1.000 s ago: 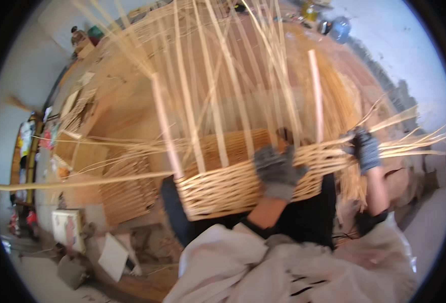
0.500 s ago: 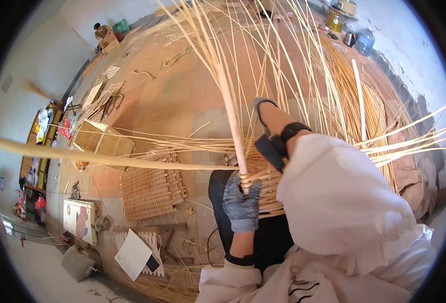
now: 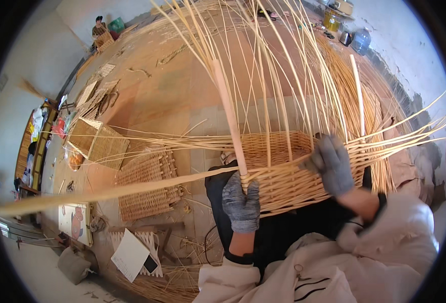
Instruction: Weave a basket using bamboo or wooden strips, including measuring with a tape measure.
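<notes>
A half-woven wicker basket (image 3: pixel 303 188) rests on my lap, its upright rods fanning upward. My left hand (image 3: pixel 241 203), in a grey knitted glove, is closed round the near left corner, at the foot of a thick peeled corner post (image 3: pixel 228 113). A long, flat pale strip (image 3: pixel 132 189) reaches out leftward from that corner. My right hand (image 3: pixel 331 164), gloved alike and partly smeared by motion, is curled at the rim of the near wall. A thin wicker rod (image 3: pixel 291 163) runs along this rim into its fingers; the fingertips are hard to see.
A second peeled post (image 3: pixel 357 96) rises at the basket's right, beside a large bundle of long rods (image 3: pixel 356 96). Woven panels (image 3: pixel 145 187) and a box-shaped basket (image 3: pixel 97 144) lie on the floor at left. Another person (image 3: pixel 101 31) sits at the far left.
My right hand has come back from far over the basket to the rim of its near wall, uncovering the basket. My left hand keeps its hold on the corner.
</notes>
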Demonstrator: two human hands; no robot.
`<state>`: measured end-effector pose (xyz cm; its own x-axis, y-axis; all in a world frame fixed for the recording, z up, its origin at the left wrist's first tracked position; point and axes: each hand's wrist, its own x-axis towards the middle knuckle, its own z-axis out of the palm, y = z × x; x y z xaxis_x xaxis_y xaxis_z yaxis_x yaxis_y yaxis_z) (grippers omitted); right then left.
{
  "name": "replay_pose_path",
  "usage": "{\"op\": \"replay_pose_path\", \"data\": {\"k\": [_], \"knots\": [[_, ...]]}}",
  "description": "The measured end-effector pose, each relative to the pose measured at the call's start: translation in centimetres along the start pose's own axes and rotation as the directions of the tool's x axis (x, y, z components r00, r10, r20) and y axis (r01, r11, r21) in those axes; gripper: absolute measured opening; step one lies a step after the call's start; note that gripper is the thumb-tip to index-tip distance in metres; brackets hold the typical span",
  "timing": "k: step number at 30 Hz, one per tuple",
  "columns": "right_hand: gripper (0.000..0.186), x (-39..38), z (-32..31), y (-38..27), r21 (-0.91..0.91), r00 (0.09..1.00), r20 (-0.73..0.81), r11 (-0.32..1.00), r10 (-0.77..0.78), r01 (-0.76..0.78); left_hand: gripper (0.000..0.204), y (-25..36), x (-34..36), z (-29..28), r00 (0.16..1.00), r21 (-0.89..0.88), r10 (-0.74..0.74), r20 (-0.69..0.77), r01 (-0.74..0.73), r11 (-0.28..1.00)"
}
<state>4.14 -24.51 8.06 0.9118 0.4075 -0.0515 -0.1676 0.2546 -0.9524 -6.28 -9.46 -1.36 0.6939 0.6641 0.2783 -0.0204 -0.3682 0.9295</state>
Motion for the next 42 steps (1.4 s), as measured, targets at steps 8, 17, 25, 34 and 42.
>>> {"op": "replay_pose_path", "data": {"k": [8, 17, 25, 34, 42], "knots": [[0.017, 0.7, 0.5, 3.4, 0.333, 0.975, -0.18, 0.925, -0.127, 0.182, 0.049, 0.9, 0.8, 0.0, 0.985, -0.13, -0.048, 0.167, 0.07, 0.989], [0.008, 1.9, 1.2, 9.3, 0.606, 0.965, 0.249, 0.791, -0.085, -0.087, 0.034, -1.1, -1.2, -0.1, 0.996, -0.3, -0.065, 0.054, 0.078, 0.951], [0.01, 1.0, 1.2, 6.4, 0.54, 0.97, 0.191, 0.841, -0.15, 0.024, 0.028, 4.2, 5.9, 1.5, 0.925, 0.68, -0.17, 0.34, -0.117, 0.724], [0.023, 11.1, -2.0, -3.1, -0.612, 0.94, 0.339, 0.752, -0.028, 0.243, 0.023, 2.4, 4.7, 3.5, 0.913, 0.335, -0.311, 0.264, 0.216, 0.917], [0.048, 21.1, -0.2, 4.7, -0.824, 0.93, 0.171, 0.469, -0.326, 0.317, 0.035, 2.4, 5.7, 4.8, 0.908, 0.421, -0.385, 0.165, 0.288, 0.86]]}}
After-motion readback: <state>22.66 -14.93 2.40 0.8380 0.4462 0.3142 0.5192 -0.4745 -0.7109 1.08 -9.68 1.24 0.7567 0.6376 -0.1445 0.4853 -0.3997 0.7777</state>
